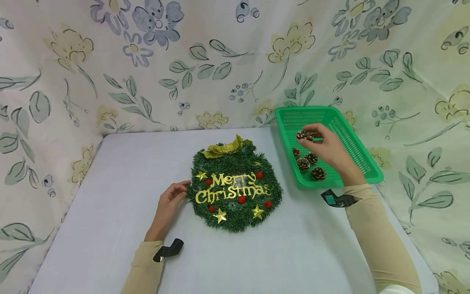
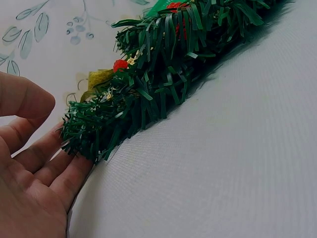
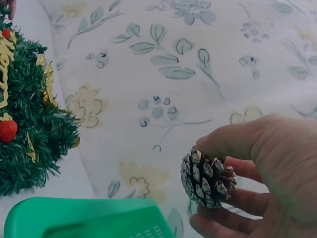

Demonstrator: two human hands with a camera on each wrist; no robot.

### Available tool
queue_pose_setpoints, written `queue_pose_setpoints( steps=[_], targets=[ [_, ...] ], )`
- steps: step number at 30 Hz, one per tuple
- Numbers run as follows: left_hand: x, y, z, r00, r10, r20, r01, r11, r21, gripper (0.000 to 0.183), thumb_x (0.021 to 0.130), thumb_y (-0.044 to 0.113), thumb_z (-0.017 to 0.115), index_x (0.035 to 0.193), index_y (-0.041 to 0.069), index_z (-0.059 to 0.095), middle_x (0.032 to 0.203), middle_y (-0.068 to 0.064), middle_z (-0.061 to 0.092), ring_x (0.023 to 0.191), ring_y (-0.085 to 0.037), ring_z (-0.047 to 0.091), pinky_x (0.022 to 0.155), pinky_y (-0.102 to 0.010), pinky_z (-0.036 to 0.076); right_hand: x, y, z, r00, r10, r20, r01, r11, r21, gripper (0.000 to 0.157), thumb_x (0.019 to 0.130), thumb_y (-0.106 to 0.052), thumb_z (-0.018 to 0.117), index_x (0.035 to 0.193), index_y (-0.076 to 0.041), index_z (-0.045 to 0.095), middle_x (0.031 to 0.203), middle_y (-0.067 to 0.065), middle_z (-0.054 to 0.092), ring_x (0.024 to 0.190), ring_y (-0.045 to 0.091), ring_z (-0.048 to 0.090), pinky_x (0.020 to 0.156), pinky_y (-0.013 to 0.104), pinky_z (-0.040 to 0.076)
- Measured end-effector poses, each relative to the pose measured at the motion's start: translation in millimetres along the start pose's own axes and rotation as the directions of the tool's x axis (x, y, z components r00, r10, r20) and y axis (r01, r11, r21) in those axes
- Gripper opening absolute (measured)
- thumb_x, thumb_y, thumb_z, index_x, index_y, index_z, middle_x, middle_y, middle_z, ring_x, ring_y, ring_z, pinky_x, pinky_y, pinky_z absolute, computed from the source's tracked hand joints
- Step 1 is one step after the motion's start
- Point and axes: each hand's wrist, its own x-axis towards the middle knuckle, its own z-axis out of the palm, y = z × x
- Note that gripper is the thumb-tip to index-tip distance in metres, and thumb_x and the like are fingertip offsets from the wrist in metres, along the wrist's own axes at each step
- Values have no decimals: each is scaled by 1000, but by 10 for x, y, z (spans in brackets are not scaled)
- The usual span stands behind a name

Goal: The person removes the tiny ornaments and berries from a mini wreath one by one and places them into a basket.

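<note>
My right hand (image 1: 328,149) holds a pine cone (image 1: 304,135) between thumb and fingers, above the green basket (image 1: 361,159). The right wrist view shows the pine cone (image 3: 205,178) with pale-tipped scales, the thumb on its top and fingers beneath. A green Christmas wreath (image 1: 235,218) lies on the table, with gold "Merry Christmas" lettering (image 1: 231,188), gold stars, red berries and a gold bow (image 1: 225,149). At the wreath's left edge is my left hand (image 1: 170,204). In the left wrist view its fingers (image 2: 69,181) reach the wreath's tips, the thumb standing apart.
Several pine cones (image 1: 318,174) lie inside the basket, toward its near left part. The basket stands at the right edge of the white table (image 1: 121,196), beside the wreath. A flower-patterned cloth (image 1: 220,94) hangs behind and around the table.
</note>
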Motion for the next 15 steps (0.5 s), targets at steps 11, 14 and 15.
queue_pose_setpoints(
  steps=[11,14,15],
  targets=[
    [-9,17,9,1000,14,-4,-14,1000,-4,19,104,6,52,114,-10,52,147,-22,53,125,1,55,95,-9,45,28,78,-45,1000,12,-20,-13,1000,-17,61,99,-42,64,148,-12,45,147,16,50,136,37,46,100,55,46],
    [-11,23,13,1000,16,-3,-16,1000,-6,19,104,6,53,113,-10,52,147,-22,53,125,0,55,95,-9,45,44,105,-58,999,24,-23,-25,999,-25,61,99,-43,64,149,-12,44,146,16,50,137,37,45,99,54,45],
    [-10,22,13,1000,17,-3,-17,1000,-5,19,104,7,53,113,-10,52,147,-22,53,125,0,55,95,-9,45,48,112,-64,999,33,-25,-33,999,-27,62,98,-43,64,148,-13,45,146,15,50,136,36,46,99,53,45]
  ],
)
